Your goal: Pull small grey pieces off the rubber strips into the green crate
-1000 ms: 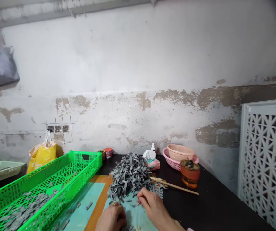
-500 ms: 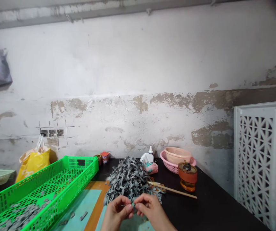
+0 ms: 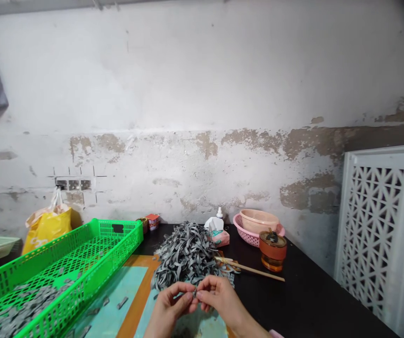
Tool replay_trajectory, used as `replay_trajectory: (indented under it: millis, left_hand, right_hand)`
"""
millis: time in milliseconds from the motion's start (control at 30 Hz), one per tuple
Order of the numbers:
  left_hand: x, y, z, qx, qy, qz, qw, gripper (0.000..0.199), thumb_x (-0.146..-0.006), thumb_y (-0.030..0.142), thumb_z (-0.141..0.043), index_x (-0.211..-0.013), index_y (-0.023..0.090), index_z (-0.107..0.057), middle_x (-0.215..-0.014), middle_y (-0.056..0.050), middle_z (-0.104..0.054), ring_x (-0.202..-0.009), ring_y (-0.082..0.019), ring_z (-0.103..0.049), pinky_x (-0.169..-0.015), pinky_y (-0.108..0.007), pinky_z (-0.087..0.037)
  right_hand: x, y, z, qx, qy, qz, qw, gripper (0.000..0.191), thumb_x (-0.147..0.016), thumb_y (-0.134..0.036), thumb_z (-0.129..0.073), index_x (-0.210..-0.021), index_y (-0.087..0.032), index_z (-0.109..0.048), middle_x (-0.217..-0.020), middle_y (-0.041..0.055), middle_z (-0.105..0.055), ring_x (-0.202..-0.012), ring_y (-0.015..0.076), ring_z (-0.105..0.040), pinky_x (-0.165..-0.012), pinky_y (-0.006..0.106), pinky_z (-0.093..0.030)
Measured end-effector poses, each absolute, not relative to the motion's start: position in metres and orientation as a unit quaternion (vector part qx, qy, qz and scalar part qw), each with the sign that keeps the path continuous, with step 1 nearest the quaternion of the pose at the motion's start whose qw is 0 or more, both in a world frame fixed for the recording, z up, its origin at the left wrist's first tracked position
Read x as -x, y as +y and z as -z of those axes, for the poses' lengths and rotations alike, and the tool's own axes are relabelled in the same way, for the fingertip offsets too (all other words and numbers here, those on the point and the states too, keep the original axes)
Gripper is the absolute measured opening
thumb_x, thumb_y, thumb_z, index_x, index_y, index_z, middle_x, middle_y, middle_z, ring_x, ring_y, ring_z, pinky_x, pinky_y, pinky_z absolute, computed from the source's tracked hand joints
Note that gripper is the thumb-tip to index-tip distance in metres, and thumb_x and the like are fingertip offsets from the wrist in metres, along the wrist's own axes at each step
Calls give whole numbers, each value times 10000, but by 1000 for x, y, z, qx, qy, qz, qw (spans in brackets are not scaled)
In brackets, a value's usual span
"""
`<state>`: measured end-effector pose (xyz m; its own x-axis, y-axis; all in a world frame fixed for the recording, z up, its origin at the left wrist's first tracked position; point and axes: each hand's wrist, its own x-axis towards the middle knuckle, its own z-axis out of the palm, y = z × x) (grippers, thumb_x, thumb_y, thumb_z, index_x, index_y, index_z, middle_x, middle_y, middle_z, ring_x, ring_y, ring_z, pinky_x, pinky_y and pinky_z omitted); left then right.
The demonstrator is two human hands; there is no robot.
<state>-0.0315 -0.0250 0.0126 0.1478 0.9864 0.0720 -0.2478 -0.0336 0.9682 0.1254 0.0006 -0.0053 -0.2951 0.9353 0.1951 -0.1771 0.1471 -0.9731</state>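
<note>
My left hand (image 3: 176, 303) and my right hand (image 3: 217, 296) meet at the bottom centre, fingertips almost touching. Both are pinched on a small grey piece (image 3: 194, 293), mostly hidden by the fingers. Just beyond them rises a heap of grey strips (image 3: 187, 253). Beneath the hands lies a light blue mat (image 3: 205, 327) with worn patches. On the left, a long green crate (image 3: 117, 251) holds many short grey pieces (image 3: 29, 307). A few similar pieces (image 3: 122, 303) lie on the blue surface beside it.
Right of the heap are a wooden stick (image 3: 263, 272), a glass jar with an orange band (image 3: 272, 249), pink baskets (image 3: 258, 220) and a tissue pack (image 3: 220, 238). A yellow bag (image 3: 49, 227) stands behind the crate. A white perforated cabinet (image 3: 374, 234) is at right.
The camera view has tilted down slightly, so the table items appear higher. My hands remain together, and the right hand's fingers have closed in more over the small piece.
</note>
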Motion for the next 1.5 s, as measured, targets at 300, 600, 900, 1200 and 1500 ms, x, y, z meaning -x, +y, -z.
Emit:
replay_trajectory:
  millis: [300, 600, 900, 1200, 1500]
  left_hand:
    - [33, -22, -5, -480, 377, -538, 581, 337, -528, 378, -866, -730, 148, -725, -632, 0, -694, -552, -98, -579, -572, -191, -434]
    - [33, -26, -9, -495, 393, -537, 558, 353, -504, 379, -871, -761, 149, -793, -794, -69, -765, -794, -230, -650, -772, -286, -483]
    - [32, -29, -7, -438, 409, -548, 584, 418, -418, 381, -900, -751, 153, -789, -782, -70, -768, -766, -228, -648, -785, -305, -476]
    - [34, -25, -4, -402, 394, -583, 586, 410, -388, 368, -909, -708, 145, -782, -782, -83, -748, -785, -236, -643, -802, -321, -472]
    - [33, -27, -12, -457, 397, -583, 542, 452, -404, 301, -916, -818, 181, -781, -748, -44, -717, -681, -167, -612, -688, -260, -486]
  right_hand:
    - [-126, -2, 8, 338, -612, -512, 499, 233, -675, -363, -746, -721, -142, -687, -598, 6, -651, -533, 126, -575, -547, 234, -421]
    - [-126, -8, 3, 399, -701, -299, 509, 70, -733, -147, -642, -695, -179, -691, -717, 20, -669, -708, 168, -616, -641, 242, -437]
    - [-128, -14, -5, 342, -731, -230, 543, 99, -728, -124, -666, -693, -190, -732, -718, 37, -670, -697, 161, -637, -651, 241, -461]
    - [-128, -13, -4, 330, -736, -291, 515, 154, -770, -168, -617, -803, -227, -756, -826, 54, -674, -767, 179, -633, -677, 270, -465]
    - [-124, -9, 5, 344, -609, -460, 547, 212, -638, -161, -715, -832, -157, -629, -763, 35, -677, -727, 181, -632, -672, 279, -472]
